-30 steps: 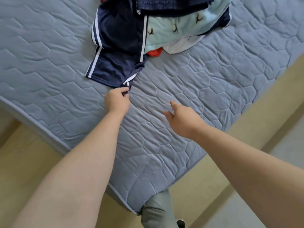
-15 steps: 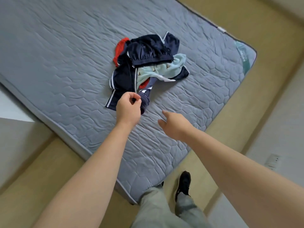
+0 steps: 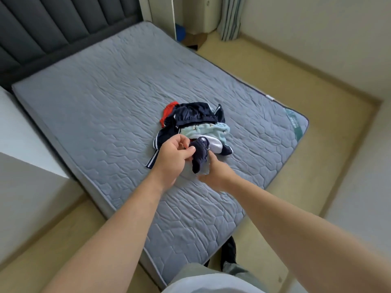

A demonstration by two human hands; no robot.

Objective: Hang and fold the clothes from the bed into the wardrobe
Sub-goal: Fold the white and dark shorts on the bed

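A small pile of clothes (image 3: 196,121) lies on the grey quilted mattress (image 3: 101,98): dark navy pieces with white stripes, a light blue garment, something white and something red. My left hand (image 3: 174,154) pinches a bunched corner of the navy striped shorts (image 3: 200,155) and lifts it off the bed. My right hand (image 3: 213,172) is just under that hanging cloth, blurred, its fingers reaching up at the fabric; whether they grip it is unclear.
A dark padded headboard (image 3: 53,26) stands at the far end of the bed. Beige floor (image 3: 296,85) runs along the right side, with a curtain (image 3: 230,15) and white furniture (image 3: 179,13) at the back. A white surface (image 3: 19,132) borders the bed's left side.
My left hand has raised the navy shorts' corner higher off the mattress. My right hand has moved left and up to the hanging cloth. The view has pulled back, showing the whole bed.
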